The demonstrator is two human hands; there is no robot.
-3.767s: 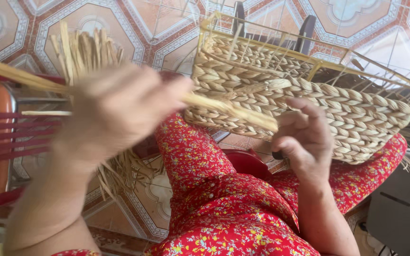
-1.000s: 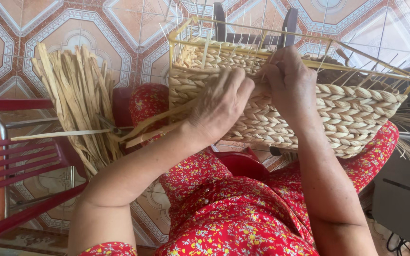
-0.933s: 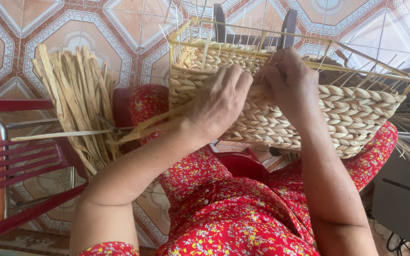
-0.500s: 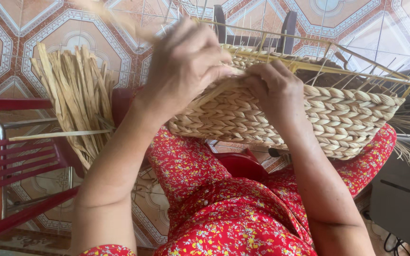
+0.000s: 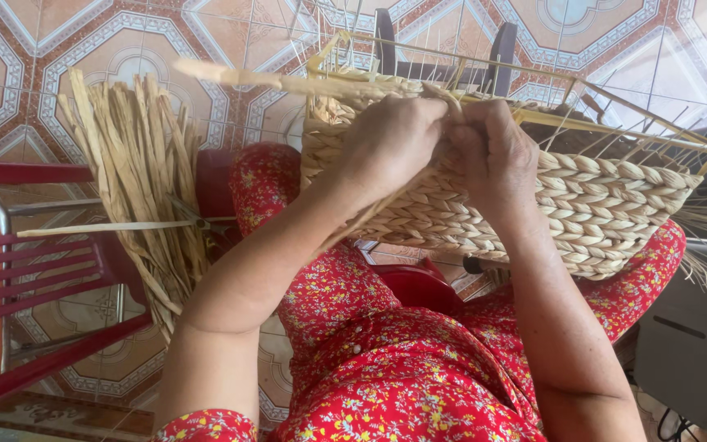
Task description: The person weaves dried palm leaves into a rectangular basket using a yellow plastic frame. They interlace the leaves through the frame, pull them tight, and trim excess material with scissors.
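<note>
Woven straw basket (image 5: 615,213) on a thin metal frame (image 5: 640,110), resting across a lap in red floral cloth (image 5: 386,360) — both hands meeting at its upper rim. Left hand (image 5: 394,143) closed around a long flat straw strand (image 5: 272,80) jutting out to its left, right hand (image 5: 493,155) touching it, fingers curled tight over the same spot on the weave. Further left of the left hand, a loose bundle of dried straw (image 5: 137,180) leaning by a red chair (image 5: 34,270) — all over patterned floor tiles (image 5: 34,49).
</note>
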